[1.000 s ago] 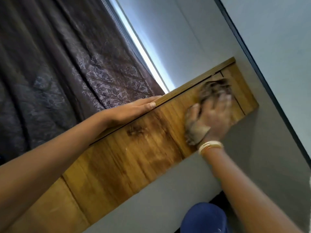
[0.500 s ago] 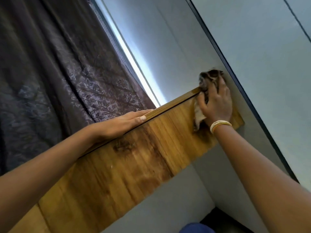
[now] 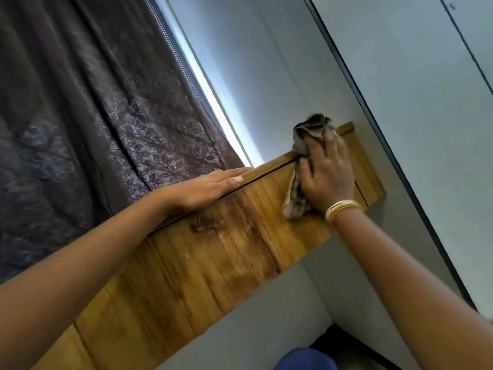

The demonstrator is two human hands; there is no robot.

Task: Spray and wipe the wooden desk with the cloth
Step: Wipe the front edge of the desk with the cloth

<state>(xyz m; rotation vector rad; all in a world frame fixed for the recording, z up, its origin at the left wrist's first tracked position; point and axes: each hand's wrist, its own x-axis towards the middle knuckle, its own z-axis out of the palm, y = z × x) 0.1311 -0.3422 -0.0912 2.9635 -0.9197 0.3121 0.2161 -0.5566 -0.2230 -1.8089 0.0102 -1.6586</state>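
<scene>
Currently wiping: right hand (image 3: 326,173) works the cloth (image 3: 306,145) at the far corner of the worktop (image 3: 202,263).

Right hand lies spread over the bunched cloth, fingers lightly curled into it, pressing it to the wood where the top meets the raised back lip; part of the cloth rides above that lip, part trails toward the wrist. Left hand (image 3: 213,186) rests flat, fingers straight, on the lip, holding nothing. No spray bottle in view. Advice: keep the palm flat, gather the loose tail, draw strokes along the grain from the corner outward. Edges: 1 wall closes the far end just beside the cloth, the curtain (image 3: 93,116) hangs behind the lip, the near edge drops away. Open room lies toward the left forearm only; darker, seemingly damp wood there looks unfinished.
</scene>
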